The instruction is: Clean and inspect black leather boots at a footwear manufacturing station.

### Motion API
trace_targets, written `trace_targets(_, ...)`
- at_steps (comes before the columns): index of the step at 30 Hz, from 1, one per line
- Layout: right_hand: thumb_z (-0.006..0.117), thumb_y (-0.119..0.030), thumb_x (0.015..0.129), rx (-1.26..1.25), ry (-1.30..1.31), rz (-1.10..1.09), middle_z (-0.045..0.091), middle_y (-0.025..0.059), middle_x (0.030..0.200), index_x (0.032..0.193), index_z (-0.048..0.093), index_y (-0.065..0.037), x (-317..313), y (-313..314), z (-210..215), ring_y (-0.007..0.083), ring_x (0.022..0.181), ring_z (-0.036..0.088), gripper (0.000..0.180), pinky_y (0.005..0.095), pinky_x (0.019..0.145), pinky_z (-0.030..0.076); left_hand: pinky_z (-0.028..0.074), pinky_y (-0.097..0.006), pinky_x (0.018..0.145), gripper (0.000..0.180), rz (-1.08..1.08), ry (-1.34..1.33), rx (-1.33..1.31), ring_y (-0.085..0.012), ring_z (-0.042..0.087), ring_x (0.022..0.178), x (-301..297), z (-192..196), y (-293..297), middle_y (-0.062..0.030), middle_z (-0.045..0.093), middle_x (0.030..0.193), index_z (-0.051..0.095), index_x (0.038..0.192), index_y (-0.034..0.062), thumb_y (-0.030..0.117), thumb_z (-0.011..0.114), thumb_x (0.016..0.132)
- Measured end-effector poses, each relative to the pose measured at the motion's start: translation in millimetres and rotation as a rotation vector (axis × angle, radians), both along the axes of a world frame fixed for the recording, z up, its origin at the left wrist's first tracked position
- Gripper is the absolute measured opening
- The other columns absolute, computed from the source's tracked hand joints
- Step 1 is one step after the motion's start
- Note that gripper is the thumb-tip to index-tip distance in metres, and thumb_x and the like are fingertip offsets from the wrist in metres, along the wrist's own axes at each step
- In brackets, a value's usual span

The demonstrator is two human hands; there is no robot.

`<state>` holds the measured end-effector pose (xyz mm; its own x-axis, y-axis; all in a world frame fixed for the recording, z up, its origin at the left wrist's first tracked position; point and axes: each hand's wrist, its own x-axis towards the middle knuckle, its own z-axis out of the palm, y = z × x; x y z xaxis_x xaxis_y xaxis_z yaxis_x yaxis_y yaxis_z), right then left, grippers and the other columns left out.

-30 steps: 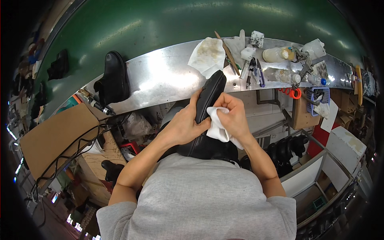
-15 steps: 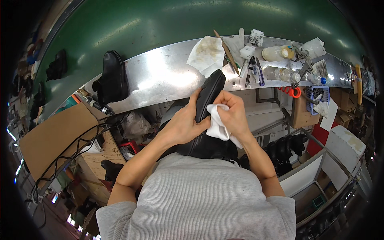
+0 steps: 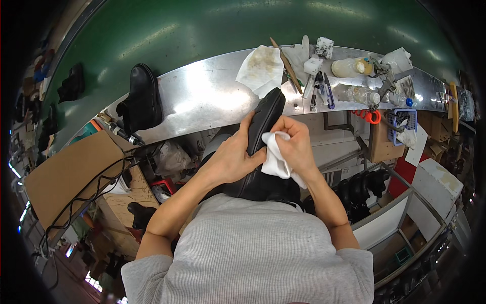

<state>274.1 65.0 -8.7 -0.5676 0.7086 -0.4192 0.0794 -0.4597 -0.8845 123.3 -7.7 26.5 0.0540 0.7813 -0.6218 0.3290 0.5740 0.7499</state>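
Note:
A black boot (image 3: 269,112) is held in front of my body, its sole edge turned up and one end pointing away over the bench edge. My left hand (image 3: 234,157) wraps round it from the left, with the thumb across the near part. From the right, my right hand (image 3: 295,144) pinches a bunched white cloth (image 3: 275,161) and presses it to the boot's side. The boot's lower part lies dark against my lap, partly hidden by my hands. On the metal bench (image 3: 202,101) beyond, a stained white cloth (image 3: 260,68) lies near the boot's far end.
Another black boot (image 3: 140,99) stands at the bench's left. Bottles (image 3: 349,68), pens (image 3: 319,90) and a spray gun (image 3: 387,81) sit at the right. A purple basket (image 3: 403,125) hangs below. Cables cross a cardboard sheet (image 3: 76,177) at left; several black boots (image 3: 357,192) are low right.
Almost nothing differs. My right hand and the white cloth have shifted very slightly along the boot's side; my left hand keeps its hold.

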Motion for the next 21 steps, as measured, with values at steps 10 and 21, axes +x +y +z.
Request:
trace_targets(10, 0.055, 0.003, 0.071, 0.020, -0.043, -0.067, 0.052, -0.0005, 0.062, 0.068, 0.050, 0.000, -2, 3, -5, 0.0025, 0.059, 0.047, 0.006, 0.0194, 0.052, 0.037, 0.047, -0.038, 0.069, 0.084, 0.006, 0.001, -0.017, -0.0341, 0.061, 0.073, 0, 2, 2, -0.0278, 0.057, 0.094, 0.012, 0.137, -0.0070, 0.027, 0.059, 0.077)
trace_targets(21, 0.054, 0.002, 0.072, 0.084, 0.007, 0.015, 0.052, -0.0007, 0.062, 0.068, 0.049, -0.001, 3, -3, 1, 0.0026, 0.058, 0.044, 0.007, 0.0200, 0.051, 0.037, 0.047, -0.038, 0.069, 0.084, 0.005, -0.005, 0.051, -0.0339, 0.061, 0.073, 1, -1, 2, -0.0281, 0.056, 0.095, 0.011, 0.137, -0.0070, 0.027, 0.058, 0.077)
